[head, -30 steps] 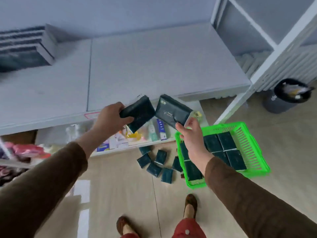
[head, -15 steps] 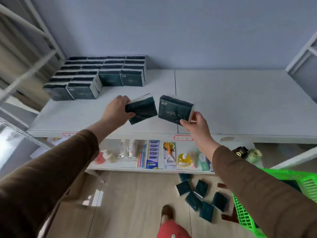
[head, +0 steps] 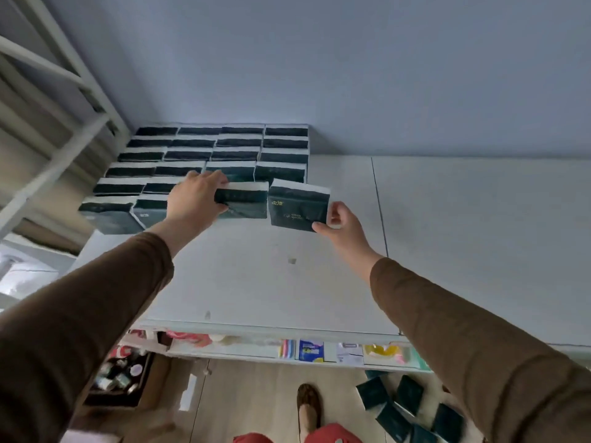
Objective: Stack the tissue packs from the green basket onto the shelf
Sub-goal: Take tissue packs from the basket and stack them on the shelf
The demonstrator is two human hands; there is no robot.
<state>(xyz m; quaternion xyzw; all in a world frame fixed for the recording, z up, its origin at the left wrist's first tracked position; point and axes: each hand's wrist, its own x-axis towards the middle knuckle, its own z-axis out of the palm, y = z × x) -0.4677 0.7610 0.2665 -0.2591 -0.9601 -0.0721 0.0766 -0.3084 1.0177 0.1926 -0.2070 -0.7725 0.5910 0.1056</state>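
Rows of dark green tissue packs (head: 224, 145) with white edges stand on the white shelf (head: 447, 238) at its back left. My left hand (head: 193, 199) grips one dark pack (head: 244, 199) at the front of those rows. My right hand (head: 342, 223) pinches a second dark pack (head: 297, 204) by its lower right corner, just right of the first and tilted slightly. Whether either pack touches the shelf I cannot tell. The green basket is out of view.
Several loose packs (head: 406, 407) lie on the wooden floor at lower right. A lower shelf (head: 313, 350) holds small colourful goods. A white frame (head: 54, 100) rises at the left. A box of small items (head: 118, 375) sits on the floor at lower left.
Both hands have moved forward and left over the shelf, carrying their packs up to the front of the stacked rows. The view has swung left and the basket has dropped out of sight.
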